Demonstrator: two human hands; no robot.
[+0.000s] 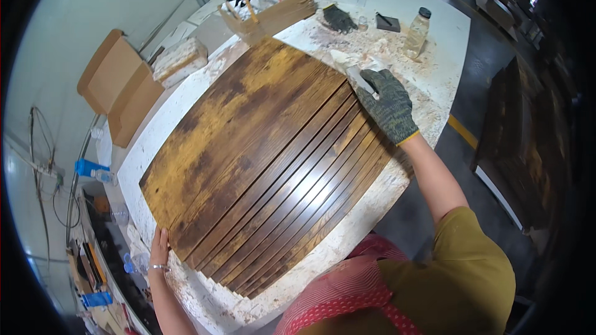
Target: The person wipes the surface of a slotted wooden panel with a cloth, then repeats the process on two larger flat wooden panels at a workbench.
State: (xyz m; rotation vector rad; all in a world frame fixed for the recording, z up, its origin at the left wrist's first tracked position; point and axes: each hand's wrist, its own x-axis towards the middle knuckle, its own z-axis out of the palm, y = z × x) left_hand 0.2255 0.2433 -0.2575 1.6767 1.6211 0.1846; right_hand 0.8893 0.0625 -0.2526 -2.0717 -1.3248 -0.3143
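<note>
Fanned boards lie mid-table; at two o'clock the gloved right hand grips a pale item, best kept flat; the left hand's outstretched fingers brace eight o'clock.

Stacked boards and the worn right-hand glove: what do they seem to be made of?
Stacked boards: wood or wood-look laminate, glossy; brown grain and bright reflections show, but I can't tell which.
Worn glove: apparently knitted fabric, matte, judging by its mottled grey-green, yarn-like texture and yellow cuff edge; fibre unclear.
</note>
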